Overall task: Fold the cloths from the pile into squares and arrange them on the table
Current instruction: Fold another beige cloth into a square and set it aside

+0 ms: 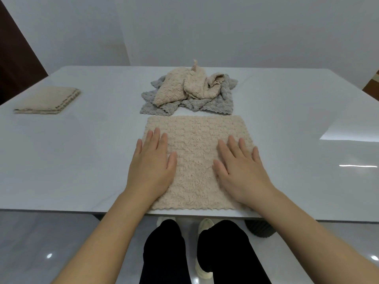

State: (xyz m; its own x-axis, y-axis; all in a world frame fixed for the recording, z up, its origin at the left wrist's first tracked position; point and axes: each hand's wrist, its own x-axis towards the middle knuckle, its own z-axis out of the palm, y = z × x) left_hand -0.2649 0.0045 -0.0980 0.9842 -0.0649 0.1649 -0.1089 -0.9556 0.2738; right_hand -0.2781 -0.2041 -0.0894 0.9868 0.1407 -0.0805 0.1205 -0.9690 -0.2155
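We are looking across a glossy white table (61,160) filling the middle of the view. Beyond its far edge a pale grey wall (246,27) is rising, with a wall corner (124,37) running down left of centre. A dark brown panel (14,58) is slanting in at far left, and a brown wooden piece (372,87) is showing at far right. Light patches (348,134) are reflecting off the table's right side. Below the near edge, a polished grey floor (41,242) is catching small highlights, and a dark ribbed cylinder (260,229) is standing beneath the table, near right.
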